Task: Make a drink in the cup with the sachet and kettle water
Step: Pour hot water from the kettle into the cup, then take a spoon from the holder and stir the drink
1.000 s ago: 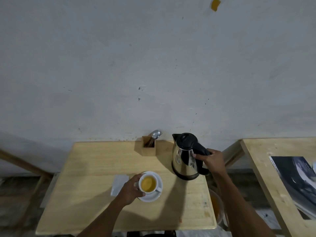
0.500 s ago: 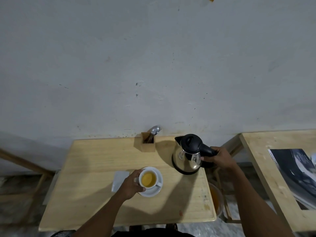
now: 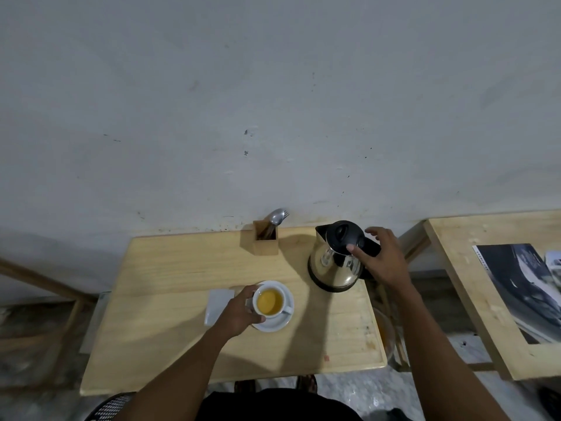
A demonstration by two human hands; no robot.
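A white cup (image 3: pixel 270 302) full of amber drink stands on a white saucer (image 3: pixel 280 323) near the middle of the wooden table (image 3: pixel 170 329). My left hand (image 3: pixel 238 312) wraps around the cup's left side. A steel kettle (image 3: pixel 335 262) with a black lid stands upright at the table's right edge. My right hand (image 3: pixel 381 259) hovers over the kettle's black handle with fingers spread, apart from it. A white sachet (image 3: pixel 217 305) lies flat just left of the saucer, partly under my left hand.
A small wooden holder (image 3: pixel 263 243) with a spoon and fork sits at the table's back edge by the wall. A second wooden table (image 3: pixel 473 299) with a magazine (image 3: pixel 525 287) stands to the right. An orange-lined bin (image 3: pixel 385 335) shows below the right edge.
The kettle went from my right hand's grip to standing on the table's right edge. My right hand opened and let go of the handle. My left hand stayed on the cup.
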